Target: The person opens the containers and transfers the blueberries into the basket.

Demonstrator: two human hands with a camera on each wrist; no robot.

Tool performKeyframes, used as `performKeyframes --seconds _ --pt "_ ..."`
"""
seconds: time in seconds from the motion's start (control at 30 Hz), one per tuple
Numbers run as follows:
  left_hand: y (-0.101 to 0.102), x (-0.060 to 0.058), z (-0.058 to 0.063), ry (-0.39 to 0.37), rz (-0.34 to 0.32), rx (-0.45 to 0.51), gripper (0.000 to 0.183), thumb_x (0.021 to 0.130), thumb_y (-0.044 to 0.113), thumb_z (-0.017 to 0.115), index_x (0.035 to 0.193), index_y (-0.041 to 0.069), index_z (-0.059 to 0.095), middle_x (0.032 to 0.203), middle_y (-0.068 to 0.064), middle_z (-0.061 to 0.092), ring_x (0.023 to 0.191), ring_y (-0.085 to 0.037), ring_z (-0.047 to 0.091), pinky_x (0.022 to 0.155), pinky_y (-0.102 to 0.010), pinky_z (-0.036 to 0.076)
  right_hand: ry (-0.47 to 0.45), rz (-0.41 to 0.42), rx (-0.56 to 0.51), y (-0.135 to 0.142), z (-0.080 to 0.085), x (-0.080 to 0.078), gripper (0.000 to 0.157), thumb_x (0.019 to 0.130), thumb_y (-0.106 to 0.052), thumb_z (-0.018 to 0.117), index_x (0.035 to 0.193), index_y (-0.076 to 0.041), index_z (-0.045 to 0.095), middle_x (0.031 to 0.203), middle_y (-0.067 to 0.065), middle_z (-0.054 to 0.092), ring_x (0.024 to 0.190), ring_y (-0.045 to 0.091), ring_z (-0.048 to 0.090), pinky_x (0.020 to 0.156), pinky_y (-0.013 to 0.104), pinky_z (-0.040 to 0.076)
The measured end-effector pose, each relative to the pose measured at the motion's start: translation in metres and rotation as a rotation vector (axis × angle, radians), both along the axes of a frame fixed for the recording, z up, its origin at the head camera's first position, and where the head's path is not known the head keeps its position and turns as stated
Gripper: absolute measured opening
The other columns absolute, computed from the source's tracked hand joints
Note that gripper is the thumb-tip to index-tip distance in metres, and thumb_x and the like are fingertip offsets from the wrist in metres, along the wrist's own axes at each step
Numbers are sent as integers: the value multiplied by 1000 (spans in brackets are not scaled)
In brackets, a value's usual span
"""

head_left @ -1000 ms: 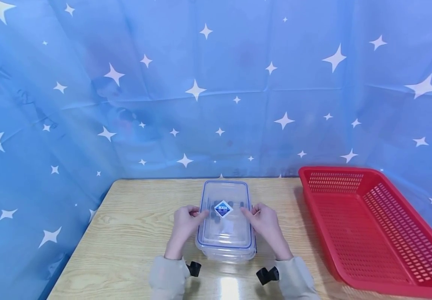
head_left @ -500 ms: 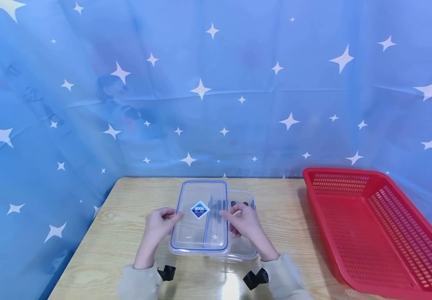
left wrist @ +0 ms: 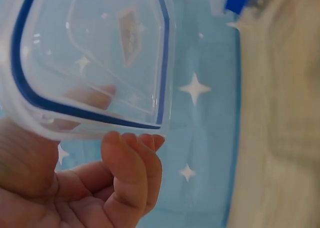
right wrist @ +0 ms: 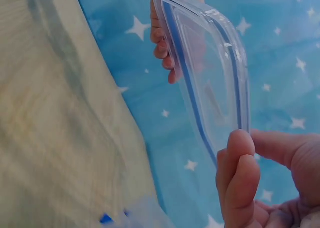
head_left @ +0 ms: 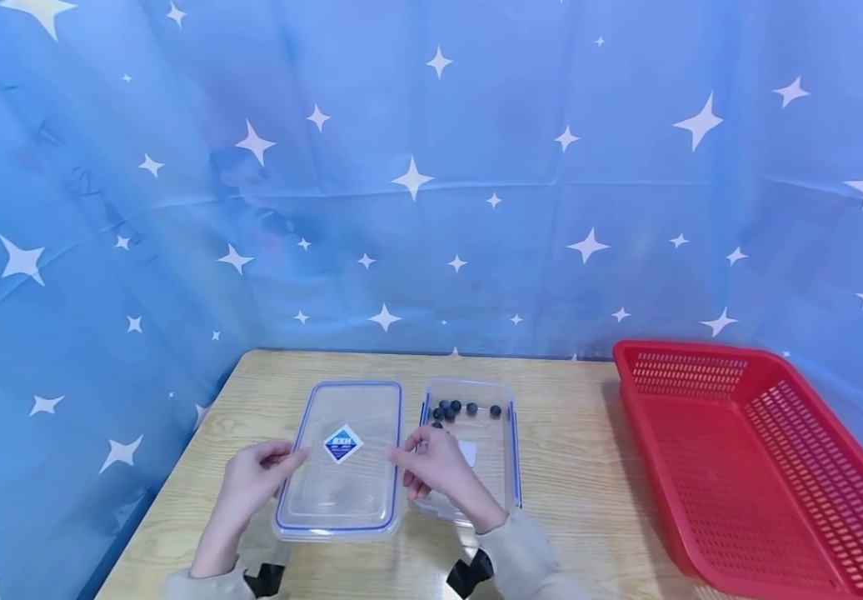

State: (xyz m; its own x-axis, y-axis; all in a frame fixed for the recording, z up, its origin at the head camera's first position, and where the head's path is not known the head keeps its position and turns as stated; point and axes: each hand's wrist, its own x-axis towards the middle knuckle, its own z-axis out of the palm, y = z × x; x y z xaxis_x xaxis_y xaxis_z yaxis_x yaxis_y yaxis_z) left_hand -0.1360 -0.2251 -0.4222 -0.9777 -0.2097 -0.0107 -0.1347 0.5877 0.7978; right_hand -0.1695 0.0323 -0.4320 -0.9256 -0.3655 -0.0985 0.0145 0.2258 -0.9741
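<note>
A clear plastic lid [head_left: 356, 487] with a blue seal and a blue-and-white sticker is held up between both hands. My left hand [head_left: 255, 479] pinches its left edge, thumb on top and fingers beneath. At the opposite edge my right hand [head_left: 435, 462] pinches it the same way. The left wrist view shows the lid's underside and blue seal close above the curled fingers. Just right of the lid stands a clear container [head_left: 495, 467], uncovered, with several dark round berries [head_left: 472, 409] at its far end. My right hand and forearm hide part of its left side.
A large red plastic basket [head_left: 746, 492] stands on the right of the wooden table [head_left: 566, 467]. Behind the table hangs a blue curtain [head_left: 506, 275] with white stars. Each wrist carries a black camera mount [head_left: 471, 573].
Both hands have lifted the lid off the container and carried it left. The container and the berries inside now show. The head view has shifted slightly.
</note>
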Motion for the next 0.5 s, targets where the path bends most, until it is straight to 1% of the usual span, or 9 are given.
performKeyframes --seconds 0.13,0.2,0.23,0.37,0.5 --pt "-19 10 -5 -48 -7 -26 45 84 33 70 107 -6 66 92 -11 67 73 -14 57 57 -22 49 9 34 53 -18 -4 7 28 83 -23 71 83 0 53 51 6 59 35 8 51 40 33 52" --pt "-28 15 -8 -83 0 -16 47 84 33 70 109 -6 65 95 -12 68 74 -14 57 58 -22 50 12 46 63 -26 -6 11 28 82 -22 72 80 -1 53 50 6 58 34 7 50 40 35 52" --pt "-32 17 -10 -98 -1 -14 48 84 34 70 109 -7 65 95 -13 68 73 -14 57 57 -23 50 13 51 63 -30 -7 14 28 82 -21 72 79 -2 52 50 6 58 34 7 50 39 35 52" --pt "-47 24 -19 -178 17 8 51 84 35 69 112 -8 63 94 -12 67 69 -15 55 54 -25 49 -12 67 71 -44 -14 22 27 81 -20 73 74 -3 52 47 3 56 33 7 49 36 28 50" --pt "-55 25 -32 -232 23 12 52 84 35 68 112 -8 63 91 -10 66 69 -16 53 53 -26 48 -43 70 97 -53 -24 27 30 80 -20 74 69 -5 51 44 2 54 32 7 49 35 26 48"
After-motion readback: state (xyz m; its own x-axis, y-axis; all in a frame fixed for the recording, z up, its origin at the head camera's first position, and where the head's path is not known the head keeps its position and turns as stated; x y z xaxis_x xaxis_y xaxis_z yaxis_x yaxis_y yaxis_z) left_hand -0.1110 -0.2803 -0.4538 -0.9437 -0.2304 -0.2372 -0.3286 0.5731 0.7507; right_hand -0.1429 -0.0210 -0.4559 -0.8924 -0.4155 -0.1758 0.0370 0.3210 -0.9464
